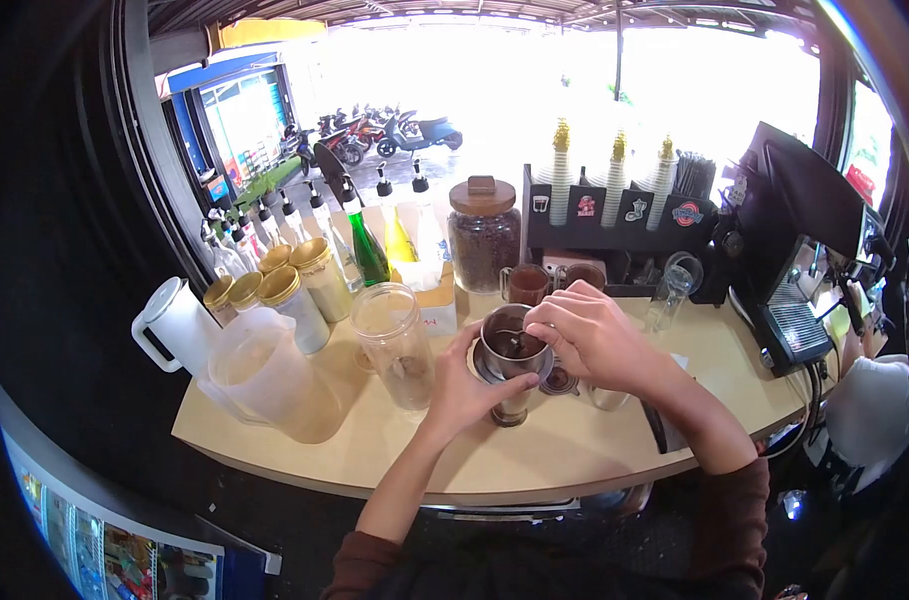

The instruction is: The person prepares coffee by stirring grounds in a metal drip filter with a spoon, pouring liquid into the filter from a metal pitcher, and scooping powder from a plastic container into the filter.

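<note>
A metal cup (516, 340) with dark contents stands upright on top of a glass (515, 408) near the middle of the counter. Wrapped round the cup's left side is my left hand (472, 385), its thumb across the front. Above the right rim, my right hand (587, 335) has its fingers pinched together on a thin metal utensil that reaches into the cup; its lower end shows against the dark contents. Just behind the cup is a brown glass mug (528, 285).
Left on the wooden counter (375, 465) are a clear container (393, 345), a frosted pitcher (275, 375), gold-lidded jars (295, 305) and pump bottles. A large lidded jar (485, 240) stands behind. An espresso machine (795, 270) is right, with a person partly visible beyond.
</note>
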Action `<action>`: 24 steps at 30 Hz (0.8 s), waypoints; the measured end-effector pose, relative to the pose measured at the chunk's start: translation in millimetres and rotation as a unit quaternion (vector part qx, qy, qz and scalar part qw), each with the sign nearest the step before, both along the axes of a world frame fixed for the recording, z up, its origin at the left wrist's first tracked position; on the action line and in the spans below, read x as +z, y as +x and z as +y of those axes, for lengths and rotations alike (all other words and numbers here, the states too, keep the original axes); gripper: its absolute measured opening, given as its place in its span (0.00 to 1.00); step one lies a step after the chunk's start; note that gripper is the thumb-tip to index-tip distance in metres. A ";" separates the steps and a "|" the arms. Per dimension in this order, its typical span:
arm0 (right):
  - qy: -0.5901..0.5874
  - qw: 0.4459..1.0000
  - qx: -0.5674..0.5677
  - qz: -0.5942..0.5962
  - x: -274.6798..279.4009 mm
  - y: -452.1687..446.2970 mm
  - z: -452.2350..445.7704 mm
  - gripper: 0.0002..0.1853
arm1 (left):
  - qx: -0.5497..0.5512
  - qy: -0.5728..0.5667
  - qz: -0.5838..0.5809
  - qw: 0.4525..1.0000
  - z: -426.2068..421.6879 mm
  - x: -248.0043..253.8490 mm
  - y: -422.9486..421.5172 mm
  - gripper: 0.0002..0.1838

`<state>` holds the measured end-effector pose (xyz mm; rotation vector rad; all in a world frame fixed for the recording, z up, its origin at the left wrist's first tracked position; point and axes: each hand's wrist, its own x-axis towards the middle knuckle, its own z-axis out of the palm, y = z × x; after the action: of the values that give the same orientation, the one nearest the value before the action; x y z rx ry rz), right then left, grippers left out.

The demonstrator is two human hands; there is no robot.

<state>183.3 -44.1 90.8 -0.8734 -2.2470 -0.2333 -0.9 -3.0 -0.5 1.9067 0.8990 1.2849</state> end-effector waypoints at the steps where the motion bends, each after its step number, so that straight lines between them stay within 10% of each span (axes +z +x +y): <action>1: 0.023 1.000 0.002 -0.011 0.3 2.3 1.7 0.06 | 0.001 0.003 0.001 1.000 0.2 0.4 0.3 0.40; 15: -0.053 0.996 0.034 0.067 -1.8 10.8 4.1 0.07 | -0.179 -0.025 0.001 0.984 19.9 8.0 -11.0 0.46; 24: -0.045 0.996 0.033 0.067 -3.7 18.8 8.7 0.06 | 0.026 0.035 0.100 0.994 -3.3 12.4 11.0 0.47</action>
<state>202.1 -35.4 87.1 -0.8350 -2.1700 -0.0418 10.0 -6.3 11.8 2.1070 1.0218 1.1834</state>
